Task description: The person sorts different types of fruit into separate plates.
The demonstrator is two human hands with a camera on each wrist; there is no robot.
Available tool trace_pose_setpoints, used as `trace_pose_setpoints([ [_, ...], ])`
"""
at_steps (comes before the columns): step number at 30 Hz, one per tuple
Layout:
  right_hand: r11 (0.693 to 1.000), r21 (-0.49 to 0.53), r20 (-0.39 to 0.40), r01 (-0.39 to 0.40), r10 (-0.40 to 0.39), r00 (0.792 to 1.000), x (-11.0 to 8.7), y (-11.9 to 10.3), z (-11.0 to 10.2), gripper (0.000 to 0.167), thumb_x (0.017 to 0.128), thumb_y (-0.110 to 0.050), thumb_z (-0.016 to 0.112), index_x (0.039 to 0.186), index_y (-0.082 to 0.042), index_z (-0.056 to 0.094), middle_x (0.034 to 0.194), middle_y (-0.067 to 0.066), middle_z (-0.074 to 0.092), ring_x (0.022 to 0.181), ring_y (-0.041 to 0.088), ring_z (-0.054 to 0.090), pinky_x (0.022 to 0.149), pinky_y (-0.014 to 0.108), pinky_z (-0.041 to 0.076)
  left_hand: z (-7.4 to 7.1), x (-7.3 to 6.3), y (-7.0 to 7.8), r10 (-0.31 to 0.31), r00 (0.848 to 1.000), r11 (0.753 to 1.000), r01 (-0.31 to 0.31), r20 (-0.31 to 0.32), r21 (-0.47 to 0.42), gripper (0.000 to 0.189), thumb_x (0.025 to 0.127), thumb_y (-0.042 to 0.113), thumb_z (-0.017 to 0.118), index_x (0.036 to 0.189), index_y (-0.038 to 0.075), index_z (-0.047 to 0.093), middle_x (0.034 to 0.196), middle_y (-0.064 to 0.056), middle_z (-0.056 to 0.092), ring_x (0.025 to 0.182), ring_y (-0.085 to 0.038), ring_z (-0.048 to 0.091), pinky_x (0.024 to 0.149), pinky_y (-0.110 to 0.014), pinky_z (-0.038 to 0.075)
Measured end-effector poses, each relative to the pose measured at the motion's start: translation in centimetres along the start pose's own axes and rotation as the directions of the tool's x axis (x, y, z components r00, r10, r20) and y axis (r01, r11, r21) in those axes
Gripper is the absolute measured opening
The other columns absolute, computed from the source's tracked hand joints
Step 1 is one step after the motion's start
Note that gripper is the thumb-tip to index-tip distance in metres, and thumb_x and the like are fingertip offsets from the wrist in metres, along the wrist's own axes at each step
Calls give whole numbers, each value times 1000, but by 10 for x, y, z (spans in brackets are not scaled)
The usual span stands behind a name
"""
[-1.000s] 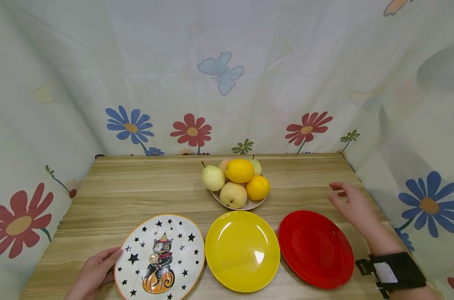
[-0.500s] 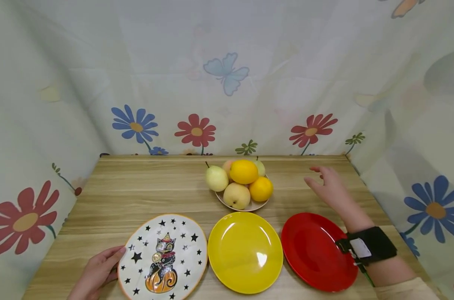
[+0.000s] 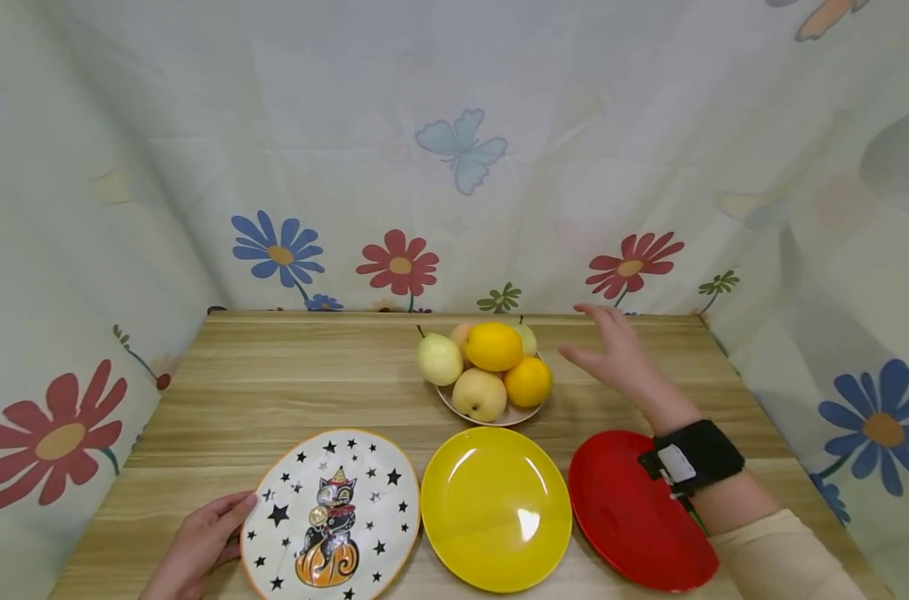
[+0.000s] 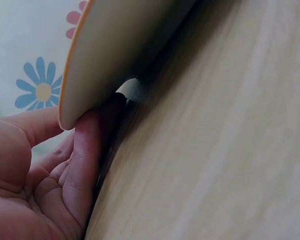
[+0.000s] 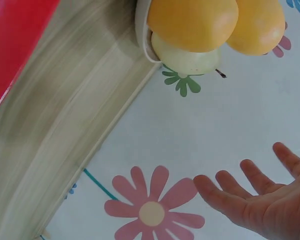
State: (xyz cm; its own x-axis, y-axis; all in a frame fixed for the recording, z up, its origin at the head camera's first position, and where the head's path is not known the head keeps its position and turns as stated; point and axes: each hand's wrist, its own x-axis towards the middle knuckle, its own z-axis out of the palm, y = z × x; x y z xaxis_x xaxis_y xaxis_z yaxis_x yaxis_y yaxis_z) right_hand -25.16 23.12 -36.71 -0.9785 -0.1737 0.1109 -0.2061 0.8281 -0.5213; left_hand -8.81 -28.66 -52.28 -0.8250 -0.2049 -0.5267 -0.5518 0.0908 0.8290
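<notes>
My left hand (image 3: 202,542) pinches the left rim of a white plate (image 3: 379,529) with black stars and a cat on a pumpkin. The left wrist view shows the thumb and fingers at the plate's orange edge, the underside lifted off the wood there. Over the table, my right hand (image 3: 615,354) hangs in the air with fingers spread, holding nothing. Just left of it stands a bowl (image 3: 491,422) heaped with fruit: a yellow-orange fruit (image 3: 494,346) on top, an orange (image 3: 527,382), a pear (image 3: 439,360), a pale round fruit (image 3: 480,396) and others partly hidden.
A yellow plate (image 3: 491,508) sits right of the white one. Beside it is a red plate (image 3: 622,500), partly covered by my right forearm. Cloth curtain (image 3: 349,167) with flowers encloses the wooden table (image 3: 304,367) at the back and sides.
My right hand has moved left and away from me, from beyond the red plate to beside the fruit bowl. The left hand stays on the white plate; the view has shifted slightly.
</notes>
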Motion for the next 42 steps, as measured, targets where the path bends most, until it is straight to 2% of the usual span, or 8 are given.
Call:
trace_pose_setpoints([
  [8,993,13,-2,116,-116,993,18,-20,14,82,81,-41,72,147,-19,29,154,18,15,137,43,20,101,68,30,-1,-1,1,0,1000,1000,0,7,18,77,89,47,60,136,-10,38,112,-14,64,85,-11,62,70,-34,57],
  [13,985,-42,26,169,-168,985,31,-37,25,90,77,-47,74,149,-25,25,156,15,8,140,43,12,102,70,26,-1,1,1,-15,1000,999,15,-4,36,83,86,53,61,137,-8,38,120,-20,59,87,-11,62,71,-34,57],
  [17,974,-87,43,208,-205,978,39,-46,34,91,75,-50,74,149,-25,26,157,14,9,141,41,11,105,68,23,-1,1,1,-11,1000,999,11,-7,33,86,83,56,62,137,-8,39,117,-17,62,86,-10,62,70,-33,57],
  [22,974,-112,68,199,-192,979,48,-55,47,88,75,-53,74,147,-28,30,157,11,8,142,40,8,106,67,23,-3,1,0,-5,1000,1000,5,-4,20,83,85,53,63,136,-8,39,112,-12,65,85,-10,62,69,-33,57],
  [25,974,-108,87,200,-191,978,52,-60,55,88,74,-52,74,147,-31,31,158,10,7,142,42,7,106,69,21,-3,2,0,-8,1000,1000,8,-9,26,81,86,53,62,136,-7,40,112,-11,64,86,-10,62,70,-33,57],
  [32,957,-177,121,230,-210,970,61,-68,73,86,75,-55,72,146,-35,30,158,9,9,140,50,5,107,70,14,-3,2,-1,4,1000,999,-4,-3,33,80,87,52,61,136,-7,41,112,-10,65,87,-10,62,70,-34,57],
  [42,950,-206,131,232,-208,969,61,-70,92,80,76,-56,71,144,-31,37,157,10,15,139,50,11,105,70,20,-1,0,-3,26,1000,1000,-26,3,0,72,89,45,61,135,-8,42,108,-6,66,87,-10,62,70,-33,57],
])
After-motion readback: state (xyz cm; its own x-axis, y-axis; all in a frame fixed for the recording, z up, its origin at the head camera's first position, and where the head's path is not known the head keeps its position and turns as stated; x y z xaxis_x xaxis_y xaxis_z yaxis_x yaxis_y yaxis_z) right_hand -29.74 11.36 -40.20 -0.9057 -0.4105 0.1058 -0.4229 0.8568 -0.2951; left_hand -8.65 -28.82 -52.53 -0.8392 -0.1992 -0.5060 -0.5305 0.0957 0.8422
